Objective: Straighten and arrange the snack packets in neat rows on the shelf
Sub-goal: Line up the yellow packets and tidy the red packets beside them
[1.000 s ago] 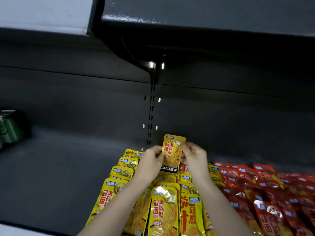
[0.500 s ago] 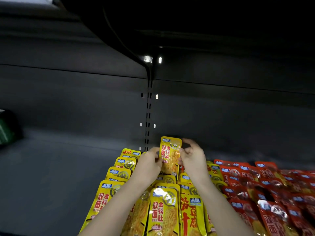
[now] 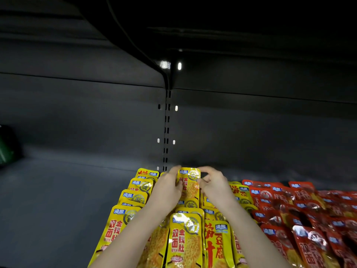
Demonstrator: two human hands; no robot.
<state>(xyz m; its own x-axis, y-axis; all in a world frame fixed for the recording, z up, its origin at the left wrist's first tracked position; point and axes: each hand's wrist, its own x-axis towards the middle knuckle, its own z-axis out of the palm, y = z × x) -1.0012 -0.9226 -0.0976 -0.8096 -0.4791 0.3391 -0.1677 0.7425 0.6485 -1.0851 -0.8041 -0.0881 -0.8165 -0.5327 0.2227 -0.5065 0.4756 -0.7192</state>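
Head view. Held one yellow packet [image 3: 190,187] upright at the 12 o'clock end of the middle yellow row [image 3: 185,240] on the shelf [image 3: 58,190], left hand [image 3: 169,187] pinching its 9 o'clock edge, right hand [image 3: 216,187] pinching its 1 o'clock corner. Judged best lowered squarely, edges parallel with neighbours, overlap matched to the row; left red packets [image 3: 289,209] at 3 o'clock undisturbed.

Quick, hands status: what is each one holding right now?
Left hand: holds the left edge of the upright yellow packet.
Right hand: fingers curled, pinching the same packet's right edge.
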